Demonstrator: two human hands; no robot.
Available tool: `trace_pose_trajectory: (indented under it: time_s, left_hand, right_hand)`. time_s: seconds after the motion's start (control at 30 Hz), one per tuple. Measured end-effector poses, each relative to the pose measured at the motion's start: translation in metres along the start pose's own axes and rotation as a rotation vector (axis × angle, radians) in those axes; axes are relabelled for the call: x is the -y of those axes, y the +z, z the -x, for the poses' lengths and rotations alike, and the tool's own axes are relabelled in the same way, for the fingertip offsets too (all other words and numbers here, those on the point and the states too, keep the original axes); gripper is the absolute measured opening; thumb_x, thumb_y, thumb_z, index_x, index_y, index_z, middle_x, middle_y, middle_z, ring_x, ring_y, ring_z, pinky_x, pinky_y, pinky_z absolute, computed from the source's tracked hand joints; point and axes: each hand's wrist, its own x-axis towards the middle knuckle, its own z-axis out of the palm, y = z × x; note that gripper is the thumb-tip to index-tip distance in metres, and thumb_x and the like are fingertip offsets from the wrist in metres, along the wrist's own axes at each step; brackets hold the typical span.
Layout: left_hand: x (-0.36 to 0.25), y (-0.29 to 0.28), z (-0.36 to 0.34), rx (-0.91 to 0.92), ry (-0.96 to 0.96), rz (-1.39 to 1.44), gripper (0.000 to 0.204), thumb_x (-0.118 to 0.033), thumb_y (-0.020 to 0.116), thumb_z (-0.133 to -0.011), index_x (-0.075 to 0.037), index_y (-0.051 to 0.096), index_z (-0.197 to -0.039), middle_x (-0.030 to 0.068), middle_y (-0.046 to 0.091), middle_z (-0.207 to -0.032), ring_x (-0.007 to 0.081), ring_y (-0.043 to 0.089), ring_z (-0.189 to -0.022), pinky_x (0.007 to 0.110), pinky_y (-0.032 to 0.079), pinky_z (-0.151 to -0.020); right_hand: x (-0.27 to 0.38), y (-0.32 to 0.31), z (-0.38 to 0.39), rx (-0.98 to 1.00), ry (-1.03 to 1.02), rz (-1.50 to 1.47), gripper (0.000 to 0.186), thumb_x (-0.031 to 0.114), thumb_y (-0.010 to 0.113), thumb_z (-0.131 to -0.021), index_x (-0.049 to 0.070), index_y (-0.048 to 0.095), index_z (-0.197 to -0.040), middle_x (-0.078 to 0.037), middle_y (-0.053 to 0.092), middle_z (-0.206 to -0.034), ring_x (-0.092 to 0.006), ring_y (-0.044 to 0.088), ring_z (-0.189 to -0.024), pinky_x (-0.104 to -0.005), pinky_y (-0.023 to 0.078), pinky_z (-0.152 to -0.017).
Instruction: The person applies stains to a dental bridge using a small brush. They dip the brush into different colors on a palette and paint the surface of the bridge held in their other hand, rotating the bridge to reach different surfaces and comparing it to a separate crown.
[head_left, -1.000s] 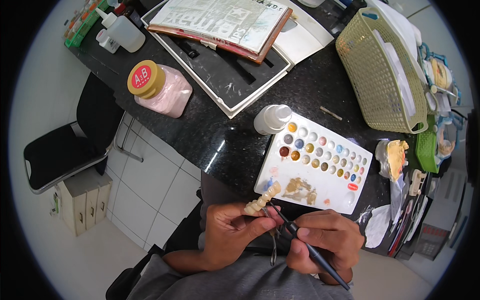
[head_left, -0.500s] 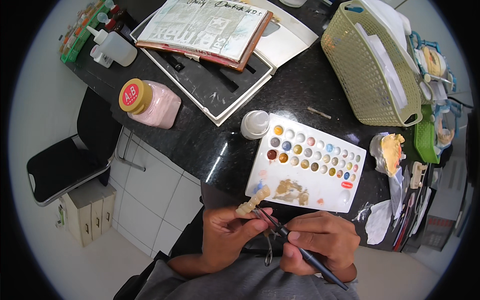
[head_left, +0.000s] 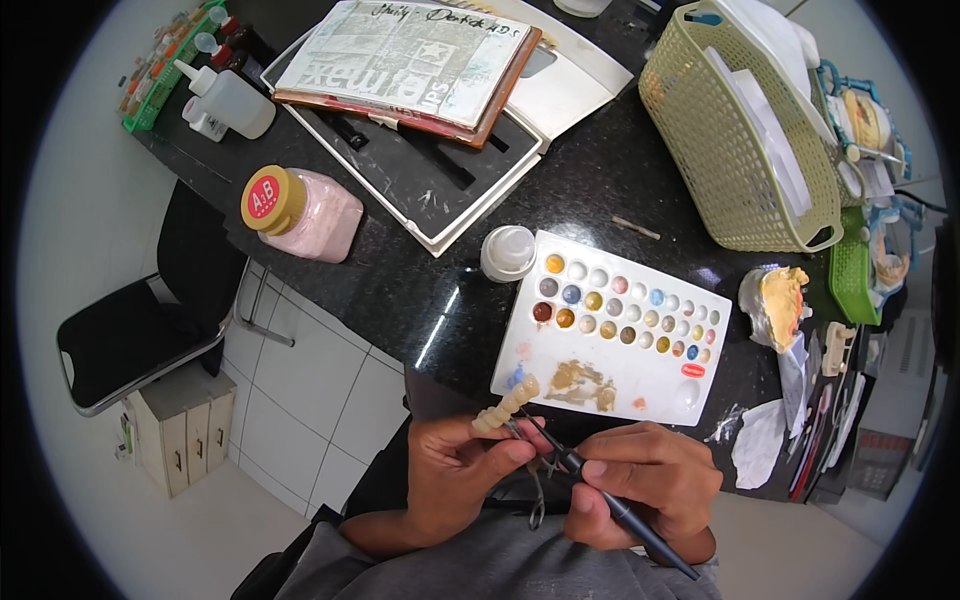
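My left hand [head_left: 452, 472] is closed on slim metal forceps [head_left: 538, 508], whose looped handle hangs below the fingers. Just above those fingers sits a curved row of cream-coloured dental crowns [head_left: 507, 404]; how the forceps grip it is hidden. In my right hand [head_left: 655, 482] is a fine brush with a dark handle [head_left: 640, 530], pinched near its front end. The brush's thin tip points up and left, close beside the crowns; whether it touches them I cannot tell. A white palette [head_left: 660, 395] with wells of coloured stain lies just beyond both hands.
A small white jar [head_left: 508, 252] stands at the palette's upper left corner. A dental model [head_left: 775, 308] and crumpled tissue [head_left: 758, 445] lie to the right. Farther off are a green-beige basket [head_left: 735, 140], a pink-powder jar [head_left: 315, 215] and a notebook [head_left: 410, 65].
Both hands keep nearly the same pose and grip. The brush has shifted very slightly, and the whole view has moved a little.
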Motion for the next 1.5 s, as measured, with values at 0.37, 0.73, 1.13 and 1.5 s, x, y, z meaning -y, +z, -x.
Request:
trace_pose_trajectory:
  time_s: [0.37,0.73,1.13,1.5]
  left_hand:
    - [0.001,0.0,0.0,0.002,0.002,0.015,0.012,0.005,0.066,-0.081,0.007,0.065,-0.093,0.0154,0.067,-0.092,0.0197,0.065,-0.09,0.031,0.053,-0.084]
    - [0.002,0.002,0.002,-0.022,0.066,-0.082,0.017,0.003,0.068,-0.08,0.007,0.065,-0.096,0.0162,0.067,-0.094,0.0214,0.067,-0.086,0.03,0.055,-0.078]
    - [-0.002,0.003,-0.001,-0.039,0.141,-0.292,0.016,0.0,0.071,-0.078,0.009,0.065,-0.091,0.0131,0.065,-0.081,0.0223,0.068,-0.079,0.03,0.056,-0.072]
    - [-0.001,0.001,0.0,-0.008,0.122,-0.268,0.018,0.004,0.069,-0.078,0.006,0.067,-0.096,0.0166,0.067,-0.093,0.0187,0.066,-0.086,0.025,0.054,-0.076]
  right_hand:
    - [-0.001,0.0,0.0,-0.011,0.017,0.006,0.024,-0.001,0.074,-0.063,-0.001,0.062,-0.083,-0.011,0.064,-0.07,-0.0206,0.064,-0.057,-0.0271,0.053,-0.047]
    - [0.004,-0.011,0.009,-0.087,0.14,-0.14,0.019,-0.001,0.071,-0.068,-0.002,0.063,-0.085,-0.01,0.064,-0.069,-0.0216,0.066,-0.057,-0.0282,0.055,-0.052]
    - [0.004,-0.009,0.016,-0.099,0.11,-0.101,0.023,0.001,0.074,-0.06,0.002,0.061,-0.079,-0.011,0.064,-0.069,-0.0222,0.065,-0.055,-0.026,0.052,-0.047]
    - [0.0,-0.002,0.01,-0.117,0.06,-0.069,0.021,-0.001,0.072,-0.06,-0.001,0.06,-0.077,-0.012,0.062,-0.063,-0.0199,0.062,-0.05,-0.0259,0.051,-0.043]
